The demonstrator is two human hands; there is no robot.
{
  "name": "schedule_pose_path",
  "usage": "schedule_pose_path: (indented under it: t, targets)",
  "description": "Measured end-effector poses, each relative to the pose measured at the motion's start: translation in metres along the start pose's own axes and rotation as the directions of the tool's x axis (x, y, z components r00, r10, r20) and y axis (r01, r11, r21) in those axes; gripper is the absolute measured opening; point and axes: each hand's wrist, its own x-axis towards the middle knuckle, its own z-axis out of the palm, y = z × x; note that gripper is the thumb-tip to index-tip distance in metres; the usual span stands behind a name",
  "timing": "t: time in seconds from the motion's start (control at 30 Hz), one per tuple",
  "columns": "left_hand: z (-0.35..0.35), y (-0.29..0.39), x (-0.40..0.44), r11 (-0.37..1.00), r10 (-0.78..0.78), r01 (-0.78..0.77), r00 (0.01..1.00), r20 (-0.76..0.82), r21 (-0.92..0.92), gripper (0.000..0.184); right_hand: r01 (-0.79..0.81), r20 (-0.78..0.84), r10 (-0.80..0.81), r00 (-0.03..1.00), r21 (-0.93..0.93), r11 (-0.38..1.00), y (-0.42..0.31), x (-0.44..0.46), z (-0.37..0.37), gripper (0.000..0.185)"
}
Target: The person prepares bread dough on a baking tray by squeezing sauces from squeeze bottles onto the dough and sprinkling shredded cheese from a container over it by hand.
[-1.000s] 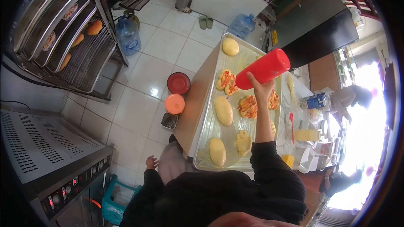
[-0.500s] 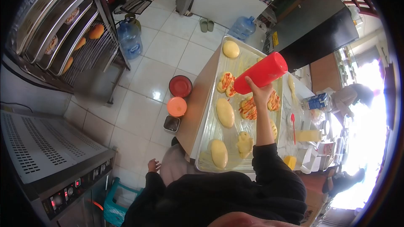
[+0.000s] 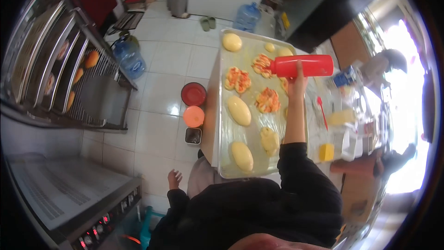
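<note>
My right hand [image 3: 297,82] is wrapped round a red squeeze bottle [image 3: 307,65], tilted on its side above the baking tray [image 3: 224,169]. Its nozzle end points left at a dough piece [image 3: 262,65] striped with red sauce. Nearer me lie two more sauced pieces, a flower-like bun [image 3: 237,79] and a round bun [image 3: 268,100]. Plain glossy oval buns [image 3: 239,110] and a shaped plain bun [image 3: 269,140] share the tray. Some pieces are partly hidden behind my right hand and forearm. My left hand [image 3: 174,178] hangs beside my leg, fingers apart, holding nothing.
A rack with trays and baked buns [image 3: 91,59] stands at the left, an oven [image 3: 74,194] below it. Bowls [image 3: 193,116] and water jugs [image 3: 248,17] are on the floor. Right of the tray lie a red spatula [image 3: 322,112] and a yellow block [image 3: 326,152]. Other people are beyond.
The red bottle has swung from a slant to nearly level, its nozzle now at a farther dough piece. My view has shifted and turned. My left hand still hangs low.
</note>
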Motion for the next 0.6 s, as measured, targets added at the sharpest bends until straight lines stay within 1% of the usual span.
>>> schedule_pose_path:
  t: [0.07,0.13,0.17,0.2,0.23,0.27,0.3,0.33,0.4,0.5,0.6]
  targets:
    - [0.006,0.035,0.013,0.991,0.097,-0.098,0.995,-0.018,-0.096,0.046,-0.123,-0.028,0.135,0.990,0.278,0.953,-0.023,-0.003,-0.033,0.047]
    - [0.018,0.080,0.007,0.957,0.257,-0.255,0.966,-0.004,-0.139,0.050,-0.199,-0.042,0.259,0.965,0.526,0.827,-0.067,-0.026,-0.050,0.048]
    - [0.026,0.104,0.002,0.937,0.312,-0.308,0.950,-0.001,-0.164,0.051,-0.156,-0.016,0.199,0.980,0.559,0.815,-0.074,-0.029,-0.077,0.052]
    - [0.036,0.128,-0.003,0.914,0.365,-0.357,0.931,0.006,-0.193,0.052,-0.226,0.057,0.266,0.962,0.713,0.664,-0.084,-0.037,-0.101,0.052]
    - [0.042,0.150,0.001,0.884,0.434,-0.418,0.901,0.030,-0.210,0.052,-0.288,0.150,0.304,0.941,0.828,0.481,-0.095,-0.048,-0.124,0.053]
    - [0.051,0.167,0.000,0.849,0.497,-0.473,0.867,0.050,-0.236,0.051,-0.347,0.257,0.313,0.914,0.896,0.276,-0.106,-0.058,-0.143,0.054]
    - [0.071,0.185,-0.026,0.823,0.542,-0.518,0.838,0.053,-0.232,0.050,-0.428,0.382,0.418,0.824,0.903,0.018,-0.127,-0.073,-0.148,0.052]
    - [0.096,0.206,-0.061,0.791,0.590,-0.565,0.806,0.050,-0.233,0.048,-0.361,0.306,0.390,0.868,0.930,0.073,-0.134,-0.085,-0.163,0.051]
    - [0.124,0.231,-0.089,0.709,0.688,-0.652,0.722,0.064,-0.268,0.047,-0.236,0.173,0.329,0.928,0.959,0.160,-0.140,-0.100,-0.188,0.049]
    - [0.163,0.244,-0.140,0.481,0.831,-0.770,0.553,-0.061,-0.420,0.042,-0.030,-0.055,0.332,0.942,0.969,0.246,-0.141,-0.106,-0.229,0.055]
    - [0.194,0.240,-0.208,0.200,0.869,-0.838,0.391,-0.303,-0.508,0.036,-0.016,-0.064,0.340,0.938,0.974,0.226,-0.121,-0.091,-0.277,0.058]
